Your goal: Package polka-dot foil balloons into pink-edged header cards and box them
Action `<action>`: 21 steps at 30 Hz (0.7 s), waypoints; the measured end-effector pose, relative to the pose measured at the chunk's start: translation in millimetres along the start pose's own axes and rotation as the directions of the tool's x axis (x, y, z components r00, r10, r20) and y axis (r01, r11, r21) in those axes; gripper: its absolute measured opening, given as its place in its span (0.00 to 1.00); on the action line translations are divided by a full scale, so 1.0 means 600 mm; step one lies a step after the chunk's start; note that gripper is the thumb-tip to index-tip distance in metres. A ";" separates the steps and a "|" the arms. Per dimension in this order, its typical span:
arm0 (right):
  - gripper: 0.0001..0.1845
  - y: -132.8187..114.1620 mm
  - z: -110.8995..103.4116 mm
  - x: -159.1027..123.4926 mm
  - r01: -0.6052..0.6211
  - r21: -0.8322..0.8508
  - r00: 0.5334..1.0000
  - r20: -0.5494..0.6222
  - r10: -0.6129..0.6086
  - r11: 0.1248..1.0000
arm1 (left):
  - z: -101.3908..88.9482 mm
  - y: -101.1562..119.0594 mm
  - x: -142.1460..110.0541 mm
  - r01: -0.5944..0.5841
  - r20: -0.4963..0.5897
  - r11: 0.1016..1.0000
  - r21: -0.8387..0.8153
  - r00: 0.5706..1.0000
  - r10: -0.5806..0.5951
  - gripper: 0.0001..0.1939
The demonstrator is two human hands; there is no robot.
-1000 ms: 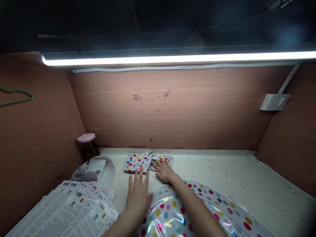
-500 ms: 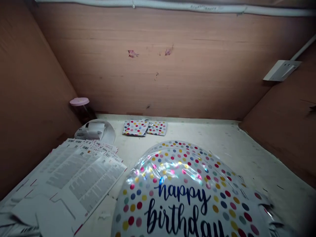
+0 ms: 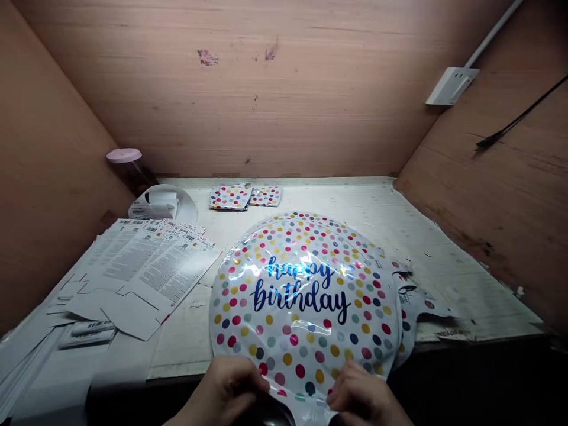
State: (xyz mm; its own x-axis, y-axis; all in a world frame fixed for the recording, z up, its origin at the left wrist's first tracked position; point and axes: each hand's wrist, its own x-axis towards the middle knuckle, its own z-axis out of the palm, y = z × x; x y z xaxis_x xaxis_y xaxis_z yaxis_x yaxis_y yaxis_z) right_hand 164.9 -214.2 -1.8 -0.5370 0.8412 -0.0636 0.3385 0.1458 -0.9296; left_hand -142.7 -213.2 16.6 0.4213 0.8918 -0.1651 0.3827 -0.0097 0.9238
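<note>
A flat round foil balloon [image 3: 310, 340], white with coloured dots and "happy birthday" in shiny blue script, lies before me at the table's front edge. More dotted foil balloons [image 3: 406, 331] show beneath it on the right. My left hand [image 3: 231, 387] is closed on the balloon's lower left edge. On its lower right edge my right hand [image 3: 366, 393] is closed too, fingers curled and thumb mostly hidden. Between the two hands the balloon's pale neck hangs down over the edge.
Printed white card sheets [image 3: 164, 272] are fanned out at left. Behind them are a roll of labels [image 3: 186, 204] and a pink-lidded jar [image 3: 124, 155]. Folded dotted foil packets [image 3: 231, 197] lie at the back. Wooden panels enclose the table [image 3: 355, 198]; a switch box [image 3: 452, 86] hangs at right.
The view has tilted down and shows the whole top balloon and the table's front edge. Both hands have come into view, closed on the balloon's lower edge.
</note>
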 end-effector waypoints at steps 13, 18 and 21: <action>0.16 -0.029 -0.002 0.037 -0.183 0.001 0.971 -0.159 0.181 0.983 | 0.016 0.043 0.038 0.046 -0.146 0.905 0.423 0.989 0.018 0.20; 0.20 -0.046 -0.057 0.134 -0.119 -0.734 0.982 -0.185 -0.028 0.668 | -0.025 -0.004 0.031 0.035 -0.210 0.754 0.656 0.968 0.138 0.35; 0.15 -0.064 -0.117 0.242 -0.204 -0.851 0.978 -0.151 0.147 0.484 | -0.090 -0.020 0.036 0.183 -0.343 0.797 0.575 0.939 0.031 0.23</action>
State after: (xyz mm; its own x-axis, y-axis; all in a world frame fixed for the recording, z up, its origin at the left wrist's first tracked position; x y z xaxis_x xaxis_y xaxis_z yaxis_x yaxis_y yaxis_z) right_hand 128.3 -61.0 49.9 -0.3586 0.9222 -0.1445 0.9309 0.3418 -0.1285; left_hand -182.5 -169.5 20.6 0.1257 0.9920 -0.0078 0.8551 -0.1044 0.5078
